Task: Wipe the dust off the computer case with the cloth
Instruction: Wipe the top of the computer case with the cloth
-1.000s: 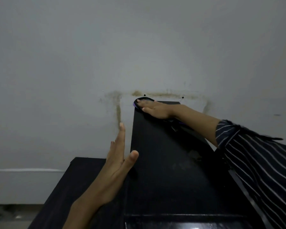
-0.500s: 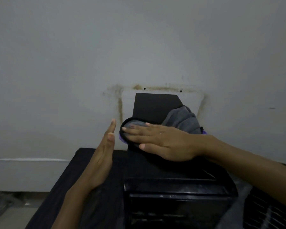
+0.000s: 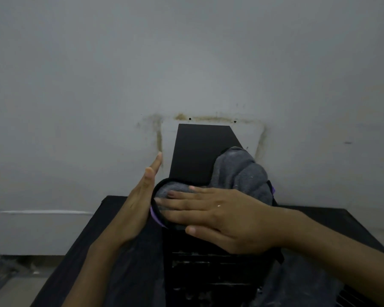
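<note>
A black computer case (image 3: 200, 151) stands on a dark table, its top running away toward the wall. A grey cloth (image 3: 239, 171) with a black and purple edge lies bunched on the near part of the top. My right hand (image 3: 220, 216) presses flat on the cloth with straight fingers, near the case's front edge. My left hand (image 3: 138, 204) stands upright with straight fingers against the case's left side, touching the cloth's edge. The case's front face (image 3: 213, 278) shows dusty slots below my right hand.
The dark table (image 3: 93, 244) extends left and right of the case, with a near left edge over the floor. A pale wall (image 3: 186, 63) with brown stain marks stands right behind the case. A vented dark surface (image 3: 359, 298) shows at the bottom right.
My right hand has dragged the cloth from the far end of the case top back to the near front edge. My left hand stays flat along the left side.
</note>
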